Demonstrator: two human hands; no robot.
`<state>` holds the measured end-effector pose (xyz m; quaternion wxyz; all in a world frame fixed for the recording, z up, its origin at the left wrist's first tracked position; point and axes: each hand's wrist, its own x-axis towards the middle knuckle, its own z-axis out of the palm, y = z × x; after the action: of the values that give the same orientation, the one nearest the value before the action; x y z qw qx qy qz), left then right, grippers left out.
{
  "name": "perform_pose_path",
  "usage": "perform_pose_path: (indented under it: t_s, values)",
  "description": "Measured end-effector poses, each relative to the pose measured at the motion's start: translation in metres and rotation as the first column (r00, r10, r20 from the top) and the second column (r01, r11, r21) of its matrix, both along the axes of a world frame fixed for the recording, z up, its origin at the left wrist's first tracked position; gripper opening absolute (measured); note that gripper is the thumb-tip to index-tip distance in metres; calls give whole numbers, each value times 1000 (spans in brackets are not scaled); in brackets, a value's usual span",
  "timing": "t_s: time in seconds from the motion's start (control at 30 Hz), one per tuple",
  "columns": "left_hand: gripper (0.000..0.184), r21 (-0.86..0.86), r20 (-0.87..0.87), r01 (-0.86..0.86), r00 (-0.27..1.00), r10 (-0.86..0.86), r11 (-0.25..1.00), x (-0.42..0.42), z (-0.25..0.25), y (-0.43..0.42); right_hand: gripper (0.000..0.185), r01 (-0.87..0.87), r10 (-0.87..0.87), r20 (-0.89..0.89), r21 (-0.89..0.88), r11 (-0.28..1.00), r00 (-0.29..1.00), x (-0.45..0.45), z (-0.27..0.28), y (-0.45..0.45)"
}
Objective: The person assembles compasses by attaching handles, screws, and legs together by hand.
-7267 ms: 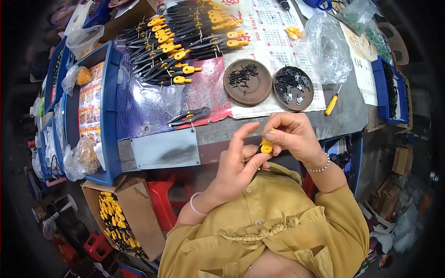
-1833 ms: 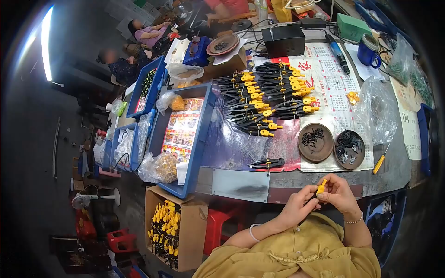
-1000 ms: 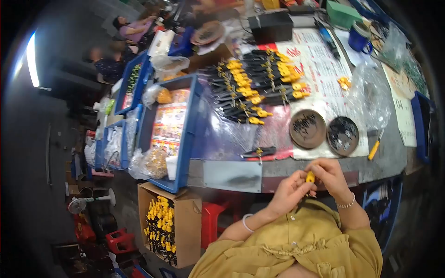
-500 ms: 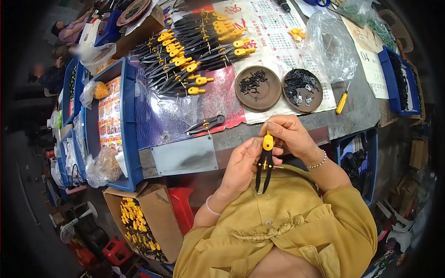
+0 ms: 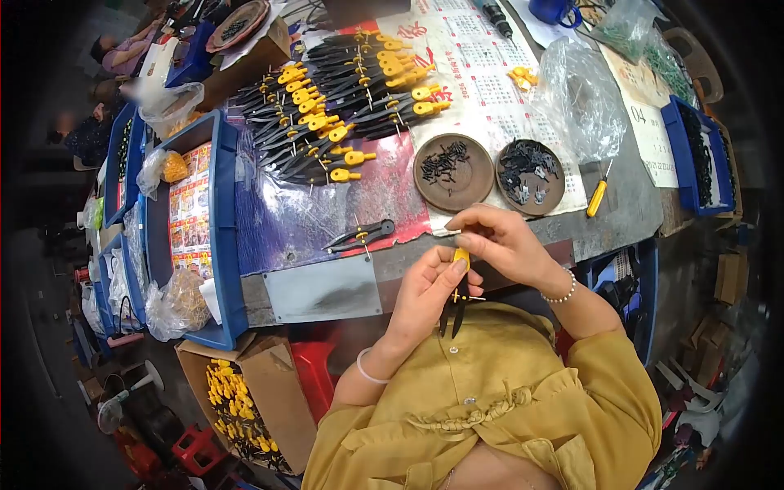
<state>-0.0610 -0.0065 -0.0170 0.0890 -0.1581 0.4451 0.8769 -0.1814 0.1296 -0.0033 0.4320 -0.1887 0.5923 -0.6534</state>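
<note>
My left hand (image 5: pixel 423 296) is closed round a black tool with a yellow head (image 5: pixel 461 258), its two dark tips pointing down over my shirt. My right hand (image 5: pixel 508 251) is at the tool's upper end, thumb and index finger pinched; what sits between them is too small to make out. Beyond my hands are a round dish of small black pins (image 5: pixel 474 181) and a dish of black and silvery parts (image 5: pixel 541 198). A single black tool (image 5: pixel 362 237) lies near the table edge. Rows of black tools with yellow heads (image 5: pixel 327 122) lie farther back.
A blue tray (image 5: pixel 229 245) with printed cards stands at the left, above a cardboard box (image 5: pixel 278 392) of yellow-headed tools. A yellow screwdriver (image 5: pixel 599 196) and a plastic bag (image 5: pixel 581 98) are at the right. A person (image 5: pixel 94 135) sits at the far left.
Since the last earlier frame, my left fingers have closed over the tool's yellow head, and my right hand has shifted slightly up and left. The head view has moved slightly.
</note>
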Motion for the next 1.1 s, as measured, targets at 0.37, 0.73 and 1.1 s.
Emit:
perform_pose_path:
  t_s: [0.37, 0.73, 1.1]
  values:
    - [57, -24, -112, 296, 948, -296, 955, 1, 13, -33, 19, -402, 427, -895, 441, 802, -129, -3, 61, -14]
    - [62, 87, -138, -442, 882, 450, 893, 5, 42, -91, 19, -234, 523, -851, 500, 834, 45, -90, 103, -61]
    - [29, -65, -55, -364, 931, 361, 929, 51, 7, -84, 20, 210, 290, -950, 309, 927, 120, -240, 10, -191]
